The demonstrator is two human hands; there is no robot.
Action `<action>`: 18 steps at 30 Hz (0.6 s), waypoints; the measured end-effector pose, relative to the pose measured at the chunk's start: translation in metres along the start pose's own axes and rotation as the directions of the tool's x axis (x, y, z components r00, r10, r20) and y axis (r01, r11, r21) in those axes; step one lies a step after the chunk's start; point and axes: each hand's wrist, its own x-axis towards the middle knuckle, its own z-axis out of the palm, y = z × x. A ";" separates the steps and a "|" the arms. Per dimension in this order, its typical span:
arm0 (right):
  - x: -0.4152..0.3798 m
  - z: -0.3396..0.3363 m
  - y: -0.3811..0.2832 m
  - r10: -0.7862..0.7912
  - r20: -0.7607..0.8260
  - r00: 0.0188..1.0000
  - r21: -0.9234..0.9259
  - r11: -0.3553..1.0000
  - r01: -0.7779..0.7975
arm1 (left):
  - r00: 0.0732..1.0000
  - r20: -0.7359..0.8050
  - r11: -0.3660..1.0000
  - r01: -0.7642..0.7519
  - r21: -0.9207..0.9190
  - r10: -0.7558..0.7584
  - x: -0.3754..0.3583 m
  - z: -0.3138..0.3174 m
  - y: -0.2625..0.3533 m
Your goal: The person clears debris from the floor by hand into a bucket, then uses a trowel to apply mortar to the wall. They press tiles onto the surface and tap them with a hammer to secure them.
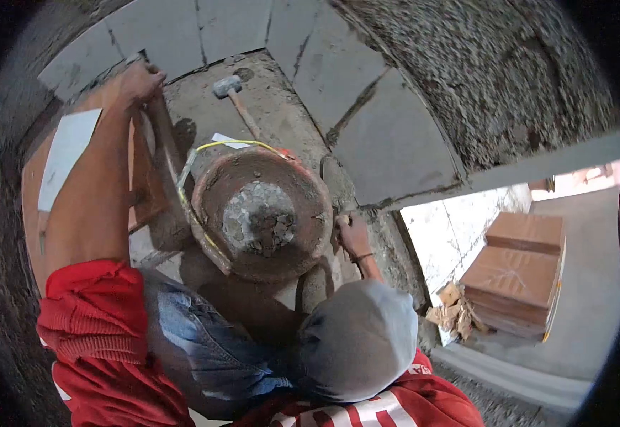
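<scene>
My left hand (139,82) is at the upper left, fingers closed, against the lower edge of the grey tiles (164,35). What it pinches, if anything, is too small to tell. My right hand (353,235) is closed just right of a round, mortar-crusted basin (214,186); whatever is in its grip is hidden. Grey broken lumps (258,213) lie in the basin. A yellow-and-white strap or handle (203,231) runs round its left side. Above the basin, a mallet (242,107) rests on the rough floor.
A pale sheet (68,153) lies on brown boxes or boards (34,171) at the left. More grey tiles (395,149) border rough mortar (480,78) at the upper right. Stacked brown boxes (516,274) and torn cardboard (454,312) stand lower down at the right.
</scene>
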 end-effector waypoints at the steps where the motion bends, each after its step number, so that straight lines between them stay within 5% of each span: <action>1: 0.008 -0.007 -0.030 0.149 0.128 0.981 0.082 0.984 -0.160 | 0.999 -0.011 0.999 0.032 -0.009 -0.032 0.004 0.001 -0.010; 2: 0.017 -0.012 -0.049 0.287 0.260 0.922 0.134 0.935 -0.329 | 0.999 -0.017 0.999 0.028 -0.030 -0.029 0.009 0.003 -0.019; 3: 0.045 0.019 0.002 0.124 0.186 0.975 0.082 0.987 -0.141 | 1.000 -0.022 0.998 0.021 -0.051 -0.022 0.010 0.005 -0.028; 7: 0.078 0.048 0.021 0.123 0.191 0.974 0.205 0.965 -0.162 | 0.997 -0.075 0.995 0.015 0.097 -0.007 -0.007 -0.009 -0.011; 14: 0.082 0.047 0.007 0.139 0.183 0.973 0.266 0.946 -0.185 | 0.999 -0.033 0.999 0.026 0.048 -0.024 0.002 -0.004 -0.009; 18: 0.068 0.028 -0.020 0.089 0.076 0.993 0.144 0.985 -0.099 | 0.999 -0.020 0.999 0.035 -0.037 -0.035 -0.002 -0.004 -0.001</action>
